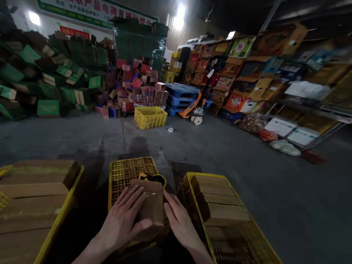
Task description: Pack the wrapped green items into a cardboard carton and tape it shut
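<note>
A small brown cardboard box point(154, 203) rests on an upside-down yellow crate point(129, 167) in front of me, clear tape glinting on its top. Across its left part lies my left hand point(125, 217), open, fingers stretched out flat and thumb apart. My right hand point(179, 217) presses on the box's right edge, its fingers bent against that side. Just behind the box is a yellow and black tape dispenser point(152, 177), partly hidden by it.
At my left stands a large yellow crate point(47, 233) of cardboard boxes; another yellow crate point(260, 241) with boxes stands at my right. Farther off are a yellow basket point(150, 118), blue pallets point(179, 91), an orange pallet jack point(192, 108), heaped green boxes point(47, 107) and loaded shelves.
</note>
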### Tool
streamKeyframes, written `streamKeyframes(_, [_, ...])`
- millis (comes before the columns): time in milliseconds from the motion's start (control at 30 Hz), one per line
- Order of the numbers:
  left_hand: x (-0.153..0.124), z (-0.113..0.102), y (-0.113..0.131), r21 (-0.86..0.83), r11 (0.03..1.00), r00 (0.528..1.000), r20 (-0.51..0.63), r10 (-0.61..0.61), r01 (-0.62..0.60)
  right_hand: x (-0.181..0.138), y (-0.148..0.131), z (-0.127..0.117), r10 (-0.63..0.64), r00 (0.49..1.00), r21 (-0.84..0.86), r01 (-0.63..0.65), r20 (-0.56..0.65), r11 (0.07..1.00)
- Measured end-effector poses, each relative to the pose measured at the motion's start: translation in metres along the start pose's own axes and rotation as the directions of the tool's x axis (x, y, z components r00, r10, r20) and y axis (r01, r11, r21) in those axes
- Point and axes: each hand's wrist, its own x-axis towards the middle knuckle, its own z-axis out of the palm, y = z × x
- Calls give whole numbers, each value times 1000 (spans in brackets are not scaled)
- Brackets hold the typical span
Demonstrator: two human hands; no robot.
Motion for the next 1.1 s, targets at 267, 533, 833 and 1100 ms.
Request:
streamKeyframes(267, [12, 25, 24, 123, 992, 1000, 12, 1, -2, -4, -3, 19, -132, 987, -149, 117, -94, 982])
streamKeyframes(533, [14, 28, 25, 106, 993, 998, 35, -59, 55, -28, -13, 16, -116, 985, -101, 103, -127, 989])
streamKeyframes(833, [15, 26, 22, 87, 996, 999, 37, -34, 31, -41, -29, 1, 39, 994, 122, -26, -103, 992])
streamKeyframes(1100, [11, 29, 17, 75, 997, 1000, 6, 26, -27, -29, -21, 9, -85, 992, 41, 89, -93, 995])
